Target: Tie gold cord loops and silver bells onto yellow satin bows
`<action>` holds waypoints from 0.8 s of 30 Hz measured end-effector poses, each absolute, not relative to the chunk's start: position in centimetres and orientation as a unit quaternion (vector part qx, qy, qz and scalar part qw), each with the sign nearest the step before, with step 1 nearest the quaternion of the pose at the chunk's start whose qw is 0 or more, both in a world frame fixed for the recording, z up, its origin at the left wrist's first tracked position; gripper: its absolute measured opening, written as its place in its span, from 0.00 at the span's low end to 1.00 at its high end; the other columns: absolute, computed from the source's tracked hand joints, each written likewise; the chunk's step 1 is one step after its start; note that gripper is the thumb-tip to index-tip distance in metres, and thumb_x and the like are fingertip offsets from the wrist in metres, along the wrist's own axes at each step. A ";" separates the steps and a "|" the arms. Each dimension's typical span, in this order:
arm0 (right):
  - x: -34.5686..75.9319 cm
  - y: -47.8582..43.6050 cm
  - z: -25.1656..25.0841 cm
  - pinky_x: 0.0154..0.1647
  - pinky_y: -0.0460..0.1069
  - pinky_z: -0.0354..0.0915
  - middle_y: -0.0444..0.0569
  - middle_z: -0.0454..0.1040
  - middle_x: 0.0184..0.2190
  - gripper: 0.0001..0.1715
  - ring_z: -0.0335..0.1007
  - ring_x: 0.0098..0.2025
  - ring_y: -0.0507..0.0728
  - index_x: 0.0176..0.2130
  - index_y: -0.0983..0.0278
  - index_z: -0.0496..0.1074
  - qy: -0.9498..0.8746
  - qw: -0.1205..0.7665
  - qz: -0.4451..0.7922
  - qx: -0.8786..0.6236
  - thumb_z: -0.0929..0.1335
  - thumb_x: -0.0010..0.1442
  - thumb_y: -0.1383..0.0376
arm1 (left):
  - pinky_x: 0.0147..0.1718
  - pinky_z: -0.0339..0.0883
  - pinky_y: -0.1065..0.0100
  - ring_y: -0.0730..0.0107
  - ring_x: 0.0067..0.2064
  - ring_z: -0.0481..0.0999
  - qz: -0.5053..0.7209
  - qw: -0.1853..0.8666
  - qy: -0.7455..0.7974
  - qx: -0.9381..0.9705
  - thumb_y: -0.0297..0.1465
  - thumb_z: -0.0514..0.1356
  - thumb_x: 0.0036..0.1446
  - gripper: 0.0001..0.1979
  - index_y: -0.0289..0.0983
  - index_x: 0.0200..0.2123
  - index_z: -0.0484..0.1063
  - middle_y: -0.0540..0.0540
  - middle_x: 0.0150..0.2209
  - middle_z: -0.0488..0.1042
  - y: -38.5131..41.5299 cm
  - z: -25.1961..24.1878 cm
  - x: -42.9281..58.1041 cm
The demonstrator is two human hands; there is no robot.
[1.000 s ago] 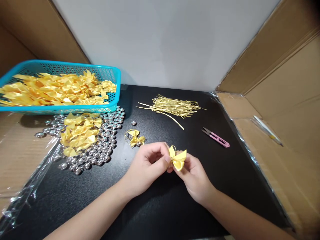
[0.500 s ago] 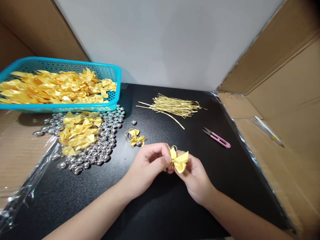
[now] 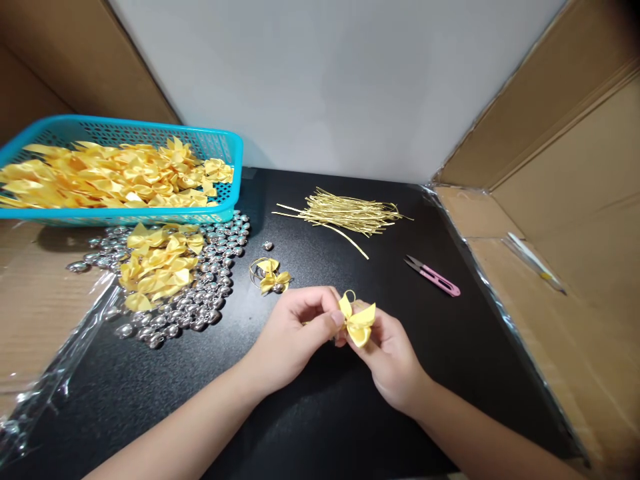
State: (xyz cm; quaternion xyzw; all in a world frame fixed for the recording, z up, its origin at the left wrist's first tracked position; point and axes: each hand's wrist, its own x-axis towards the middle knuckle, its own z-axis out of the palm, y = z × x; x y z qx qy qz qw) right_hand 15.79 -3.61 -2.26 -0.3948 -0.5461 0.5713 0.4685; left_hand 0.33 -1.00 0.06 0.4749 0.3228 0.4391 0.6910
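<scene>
Yellow bow (image 3: 361,328) was at near middle, above black table (image 3: 125,390). Far left, blue basket (image 3: 120,214) held bow pile (image 3: 125,177). Nearer, loose bows (image 3: 160,268) lay on silver beads (image 3: 199,325). Rightward lay corded bows (image 3: 269,267). Left hand (image 3: 295,337) pinched bow's left side; gold cords (image 3: 350,213) lay beyond, far; right hand (image 3: 395,360) pinched right side. Pink snips (image 3: 437,278) lay right.

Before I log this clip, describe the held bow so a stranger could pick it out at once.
Start at the black table, then find the left hand and right hand meeting above it. Between them is the yellow bow, the only one held rather than lying loose.
</scene>
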 end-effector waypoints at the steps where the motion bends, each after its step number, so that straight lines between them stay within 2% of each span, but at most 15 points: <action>1: 15.8 -3.6 -2.3 0.35 0.47 0.64 0.45 0.67 0.28 0.19 0.63 0.31 0.53 0.30 0.63 0.72 -0.546 0.469 0.569 -0.397 0.69 0.61 0.51 | 0.27 0.63 0.71 0.74 0.25 0.68 0.439 0.692 0.324 0.473 0.31 0.64 0.55 0.14 0.36 0.19 0.67 0.51 0.20 0.69 -1.0 0.1 0.4; 12: 15.8 -3.8 -2.7 0.35 0.47 0.66 0.46 0.68 0.28 0.20 0.65 0.32 0.53 0.30 0.63 0.73 -0.557 0.467 0.548 -0.414 0.67 0.62 0.50 | 0.27 0.61 0.72 0.74 0.24 0.66 0.433 0.674 0.337 0.496 0.33 0.63 0.55 0.15 0.36 0.19 0.66 0.52 0.21 0.68 -1.1 0.3 0.3; 18: 15.9 -3.8 -2.8 0.37 0.48 0.66 0.46 0.69 0.30 0.17 0.66 0.33 0.54 0.32 0.63 0.72 -0.579 0.463 0.521 -0.422 0.66 0.64 0.53 | 0.27 0.60 0.73 0.75 0.25 0.65 0.441 0.672 0.333 0.492 0.31 0.62 0.56 0.15 0.36 0.19 0.66 0.53 0.21 0.67 -1.1 0.2 0.4; 21: 16.4 -3.3 -2.6 0.44 0.51 0.66 0.48 0.72 0.33 0.12 0.69 0.39 0.56 0.35 0.62 0.73 -0.605 0.467 0.491 -0.418 0.67 0.63 0.56 | 0.26 0.59 0.73 0.75 0.25 0.64 0.447 0.650 0.344 0.509 0.31 0.61 0.56 0.14 0.36 0.19 0.65 0.53 0.21 0.66 -1.1 0.4 0.3; 24: 17.3 -2.7 -2.0 0.52 0.55 0.65 0.50 0.73 0.42 0.10 0.69 0.48 0.60 0.44 0.59 0.74 -0.587 0.526 0.434 -0.437 0.65 0.64 0.60 | 0.27 0.59 0.72 0.75 0.25 0.64 0.447 0.595 0.366 0.559 0.30 0.60 0.57 0.14 0.37 0.20 0.65 0.53 0.21 0.66 -1.2 0.7 0.1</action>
